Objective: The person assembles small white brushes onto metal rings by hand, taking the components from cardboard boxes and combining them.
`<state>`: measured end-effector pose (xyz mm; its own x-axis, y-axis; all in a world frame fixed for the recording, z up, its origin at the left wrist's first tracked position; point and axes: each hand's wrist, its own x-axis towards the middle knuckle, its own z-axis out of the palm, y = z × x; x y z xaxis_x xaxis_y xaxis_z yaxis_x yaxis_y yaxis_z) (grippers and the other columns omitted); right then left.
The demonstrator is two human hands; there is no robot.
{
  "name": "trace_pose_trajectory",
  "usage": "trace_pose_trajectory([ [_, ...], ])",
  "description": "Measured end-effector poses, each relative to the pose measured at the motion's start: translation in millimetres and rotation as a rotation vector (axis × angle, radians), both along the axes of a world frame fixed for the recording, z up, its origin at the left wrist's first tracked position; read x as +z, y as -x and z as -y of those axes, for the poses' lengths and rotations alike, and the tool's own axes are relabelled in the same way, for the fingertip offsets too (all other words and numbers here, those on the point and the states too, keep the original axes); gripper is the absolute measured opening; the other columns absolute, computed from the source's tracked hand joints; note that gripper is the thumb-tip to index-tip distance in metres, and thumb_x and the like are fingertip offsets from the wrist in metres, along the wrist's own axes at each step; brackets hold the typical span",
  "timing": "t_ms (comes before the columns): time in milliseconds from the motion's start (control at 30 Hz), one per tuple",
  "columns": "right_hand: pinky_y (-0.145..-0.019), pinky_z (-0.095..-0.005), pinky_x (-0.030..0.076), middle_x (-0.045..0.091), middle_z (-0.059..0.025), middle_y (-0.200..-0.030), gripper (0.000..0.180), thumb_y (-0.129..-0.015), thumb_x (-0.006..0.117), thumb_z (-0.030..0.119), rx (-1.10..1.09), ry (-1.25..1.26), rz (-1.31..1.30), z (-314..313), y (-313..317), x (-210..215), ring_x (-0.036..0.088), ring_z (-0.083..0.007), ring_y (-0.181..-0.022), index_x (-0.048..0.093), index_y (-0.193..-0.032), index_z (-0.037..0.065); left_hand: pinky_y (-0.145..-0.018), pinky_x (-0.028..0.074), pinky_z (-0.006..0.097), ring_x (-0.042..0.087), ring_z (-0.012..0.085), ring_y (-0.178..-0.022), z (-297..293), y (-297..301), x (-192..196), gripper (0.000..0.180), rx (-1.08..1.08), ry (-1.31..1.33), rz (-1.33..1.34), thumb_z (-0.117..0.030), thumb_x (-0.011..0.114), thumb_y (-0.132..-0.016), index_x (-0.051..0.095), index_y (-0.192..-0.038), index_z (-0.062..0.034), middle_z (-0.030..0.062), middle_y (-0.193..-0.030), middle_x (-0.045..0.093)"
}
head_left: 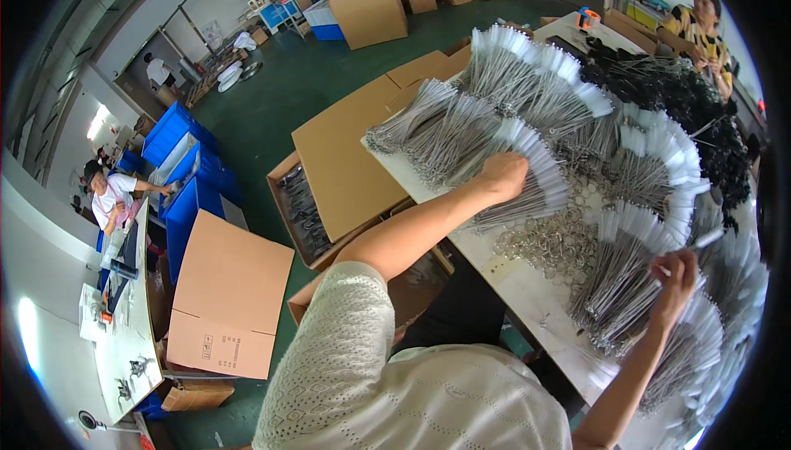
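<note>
- Cream openwork-knit top on the wearer, nearest the camera, at the lower edge.
- Left hand, bare, at a fanned bundle of thin silvery metal rods with whitish translucent ends; its fingers are curled inward, and whether they grip a rod cannot be told.
- Right hand, bare, fingers bent, above another fanned bundle of silvery, white-ended rods; a slim white piece shows just beyond the fingertips, too blurred to tell if it is gripped.
- Both bundles lie on a pale, flat-topped worktable, among further fans of similar rods.
- Loose pile of small shiny metal rings on the tabletop, between the two hands.
- Tangled heap of black, thin-stemmed pieces toward the table's far right; a person in a yellow-and-black patterned top is beyond it.
- Brown cardboard carton beside the table, its large flap spread outward, dark pieces inside.
</note>
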<state>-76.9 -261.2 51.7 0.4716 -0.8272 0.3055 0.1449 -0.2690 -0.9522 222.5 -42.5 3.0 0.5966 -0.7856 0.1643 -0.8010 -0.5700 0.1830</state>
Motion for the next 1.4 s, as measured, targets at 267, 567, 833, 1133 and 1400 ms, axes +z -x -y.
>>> trace_pose_trajectory([
  [267, -0.056, -0.0201, 0.034, 0.049, 0.0029, -0.075, 0.030, -0.085, 0.046, 0.032, -0.407, -0.077, -0.028, 21, 107, 54, 0.041, -0.0051, -0.063, 0.061, -0.096, 0.009, -0.065, 0.046, 0.047, 0.059, 0.0374, -0.075, -20, 14, 12, 0.017, -0.027, 0.000, 0.011, -0.018, 0.055, -0.080, 0.062, -0.075, -0.0035, 0.0192, -0.079, 0.061],
  [567, -0.053, -0.0251, 0.035, 0.051, 0.0008, -0.065, 0.014, -0.079, 0.056, 0.013, -0.441, 0.205, -0.565, 46, 202, 32, 0.040, -0.0068, -0.058, 0.067, -0.084, 0.006, -0.061, 0.043, 0.032, 0.056, 0.0208, -0.065, -12, -19, 10, 0.010, -0.126, 0.116, -0.232, -0.007, 0.055, -0.085, 0.051, -0.082, 0.0017, 0.0110, -0.067, 0.058],
  [833, -0.070, -0.0397, 0.050, 0.065, -0.0086, -0.077, 0.018, -0.070, 0.064, 0.025, -0.559, 0.413, -0.977, 44, 173, 9, 0.063, -0.0289, -0.077, 0.069, -0.079, 0.010, -0.067, 0.044, 0.030, 0.056, 0.0153, -0.068, -9, -18, 7, 0.012, -0.126, 0.243, -0.268, -0.010, 0.049, -0.091, 0.055, -0.087, 0.0003, 0.0081, -0.071, 0.059],
  [1133, -0.056, -0.0277, 0.049, 0.061, -0.0053, -0.078, 0.022, -0.087, 0.057, 0.022, -0.584, 0.072, -0.071, 87, 216, 45, 0.056, -0.0105, -0.067, 0.063, -0.090, 0.001, -0.060, 0.040, 0.022, 0.044, 0.0106, -0.064, 2, 113, 69, 0.029, -0.143, 0.961, -0.460, -0.018, 0.040, -0.098, 0.053, -0.111, 0.0041, 0.0045, -0.075, 0.048],
  [1400, -0.063, -0.0296, 0.048, 0.060, -0.0048, -0.071, 0.023, -0.090, 0.050, 0.024, -0.952, 0.314, -0.374, 174, 352, 84, 0.061, -0.0189, -0.070, 0.066, -0.089, 0.009, -0.042, 0.031, 0.019, 0.031, 0.0054, -0.053, 14, 167, -25, 0.034, 0.062, 1.192, -0.868, -0.024, 0.037, -0.099, 0.049, -0.116, 0.0033, -0.0007, -0.066, 0.037],
])
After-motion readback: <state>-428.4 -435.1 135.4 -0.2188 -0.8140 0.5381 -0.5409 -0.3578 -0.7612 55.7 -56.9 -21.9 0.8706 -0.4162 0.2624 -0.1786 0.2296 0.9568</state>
